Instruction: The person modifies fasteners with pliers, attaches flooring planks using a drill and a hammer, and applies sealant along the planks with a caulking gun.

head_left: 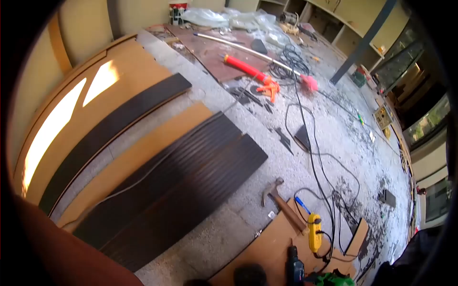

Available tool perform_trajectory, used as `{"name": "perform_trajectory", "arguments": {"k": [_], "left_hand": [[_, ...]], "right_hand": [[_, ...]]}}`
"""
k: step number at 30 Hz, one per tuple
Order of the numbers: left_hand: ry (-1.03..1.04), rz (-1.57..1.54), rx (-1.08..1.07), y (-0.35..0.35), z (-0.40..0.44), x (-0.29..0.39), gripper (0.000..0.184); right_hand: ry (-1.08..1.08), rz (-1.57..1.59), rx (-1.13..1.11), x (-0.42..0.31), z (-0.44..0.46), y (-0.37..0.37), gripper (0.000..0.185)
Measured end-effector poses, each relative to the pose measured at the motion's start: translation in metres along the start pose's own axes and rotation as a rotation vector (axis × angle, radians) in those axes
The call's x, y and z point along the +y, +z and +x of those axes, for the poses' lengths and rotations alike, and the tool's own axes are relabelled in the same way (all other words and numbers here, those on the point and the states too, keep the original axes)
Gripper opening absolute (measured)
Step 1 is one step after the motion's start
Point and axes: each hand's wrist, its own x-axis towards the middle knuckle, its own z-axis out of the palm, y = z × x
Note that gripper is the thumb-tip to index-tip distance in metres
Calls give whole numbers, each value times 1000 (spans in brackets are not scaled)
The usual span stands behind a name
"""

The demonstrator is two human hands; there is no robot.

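Observation:
Neither of my hands shows plainly. A large, blurred reddish-brown shape (71, 252) fills the lower left corner; I cannot tell whether it is part of my arm. Close to it lie dark ribbed panels (191, 164), side by side on the floor with a thin cord (157, 172) across them. A claw hammer (286, 208) rests partly on a brown board (267, 243). Below it are a cordless-style drill (295, 268) with a bit fitted and a yellow power strip (315, 233) with cables plugged in. A blue pen-like item (302, 205) lies beside the strip.
Farther off lie an orange-red caulking gun (248, 70), a long pole (238, 46) with a pink end and coiled black cable (291, 62). Loose cables cross the debris-strewn floor (329, 128). A dark post (365, 43) stands right; plastic sheeting (229, 19) lies at the back.

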Motion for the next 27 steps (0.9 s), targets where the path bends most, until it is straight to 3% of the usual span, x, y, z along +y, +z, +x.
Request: {"name": "perform_trajectory", "arguments": {"k": [3, 5, 6, 11, 14, 17, 19, 22, 24, 27], "left_hand": [[30, 49, 16, 5, -1, 3, 49], [48, 68, 36, 8, 0, 8, 48], [50, 72, 45, 8, 0, 11, 48], [35, 111, 94, 5, -1, 26, 48], [-3, 167, 168, -1, -3, 24, 48], [-276, 329, 263, -6, -23, 2, 48], [-456, 488, 104, -6, -57, -26, 37], [-714, 528, -56, 14, -137, -61, 23], [-683, 500, -152, 33, -216, -75, 18], [-804, 465, -295, 62, -303, -63, 10]], "right_hand": [[142, 125, 26, 26, -39, 31, 48], [112, 510, 113, 17, -55, 38, 35], [-65, 108, 88, -1, -44, 21, 33], [70, 289, -270, -67, -29, -31, 23], [-69, 398, -284, -108, 8, -43, 20], [-124, 501, -333, -144, 61, -44, 20], [-419, 388, -244, -177, 110, -44, 19], [-498, 363, -161, -224, 170, -26, 25], [-575, 220, -140, -252, 203, -11, 30], [-633, 32, -104, -286, 225, 15, 38]]}}
